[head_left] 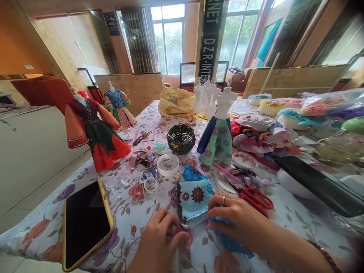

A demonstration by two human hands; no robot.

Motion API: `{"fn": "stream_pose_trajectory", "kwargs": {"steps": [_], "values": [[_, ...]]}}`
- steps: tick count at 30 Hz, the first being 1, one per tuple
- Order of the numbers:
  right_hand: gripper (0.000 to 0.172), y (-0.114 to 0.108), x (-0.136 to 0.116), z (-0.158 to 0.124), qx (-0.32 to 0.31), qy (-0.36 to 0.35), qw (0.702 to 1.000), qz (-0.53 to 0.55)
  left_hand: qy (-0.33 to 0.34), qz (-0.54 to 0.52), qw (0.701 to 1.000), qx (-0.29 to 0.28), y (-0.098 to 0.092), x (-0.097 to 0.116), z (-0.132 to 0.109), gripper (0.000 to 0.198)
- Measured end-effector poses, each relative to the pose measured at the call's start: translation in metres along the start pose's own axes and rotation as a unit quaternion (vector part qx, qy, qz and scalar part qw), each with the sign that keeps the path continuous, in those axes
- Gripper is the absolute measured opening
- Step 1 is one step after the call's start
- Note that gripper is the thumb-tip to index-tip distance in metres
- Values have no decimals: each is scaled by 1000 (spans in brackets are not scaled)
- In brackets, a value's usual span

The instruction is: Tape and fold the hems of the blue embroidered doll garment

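Note:
Light-blue fabric (195, 199) with dark red flower motifs and a dark trimmed edge lies on the flowered tablecloth between my hands. At its lower left corner my left hand (166, 231) has its fingers curled and pressed together; whatever they pinch is too small to make out. My right hand (227, 214), a ring on one finger, is closed on the blue fabric at its right side. Brighter blue cloth (234, 240) shows below my right hand, and a blue patterned piece (193, 173) extends above the light-blue panel.
Red scissors (256, 201) lie beside my right hand. A yellow-cased phone (87, 225) is at left, a black case (321, 184) at right. Farther back stand a woven basket (181, 139), a white ring (168, 165), a green-skirted dress form (220, 140) and a red dress doll (93, 132).

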State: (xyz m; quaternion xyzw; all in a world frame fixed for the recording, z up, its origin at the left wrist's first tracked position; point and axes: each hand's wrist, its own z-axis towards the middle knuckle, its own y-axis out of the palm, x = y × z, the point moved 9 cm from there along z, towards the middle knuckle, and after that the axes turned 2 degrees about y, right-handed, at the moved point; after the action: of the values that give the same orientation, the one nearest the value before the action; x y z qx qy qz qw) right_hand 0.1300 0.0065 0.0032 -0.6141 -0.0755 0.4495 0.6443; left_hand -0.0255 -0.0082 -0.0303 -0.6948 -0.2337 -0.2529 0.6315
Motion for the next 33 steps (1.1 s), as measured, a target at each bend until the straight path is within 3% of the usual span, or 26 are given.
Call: {"fn": "stream_pose_trajectory", "kwargs": {"steps": [7, 12, 15, 20, 26, 30, 33], "values": [[13, 7, -7, 2, 27, -25, 998, -51, 51, -54, 997, 21, 9, 4, 1, 14], [17, 11, -7, -1, 26, -29, 997, -62, -2, -151, 988, 3, 8, 3, 4, 22], [17, 12, -11, -1, 17, -39, 996, -81, -68, -264, 960, -63, 21, -2, 2, 30], [7, 21, -25, -1, -16, -115, 981, -158, -191, -402, 883, -146, 46, -13, -9, 37], [12, 25, -37, 2, -24, -153, 964, -215, -204, -388, 878, -195, 49, -13, -13, 36], [9, 27, -39, 4, -41, -159, 960, -225, -214, -352, 874, -259, 50, -16, -15, 31], [7, 26, -37, 3, -40, -153, 963, -216, -189, -299, 894, -277, 40, -20, -6, 25]]}}
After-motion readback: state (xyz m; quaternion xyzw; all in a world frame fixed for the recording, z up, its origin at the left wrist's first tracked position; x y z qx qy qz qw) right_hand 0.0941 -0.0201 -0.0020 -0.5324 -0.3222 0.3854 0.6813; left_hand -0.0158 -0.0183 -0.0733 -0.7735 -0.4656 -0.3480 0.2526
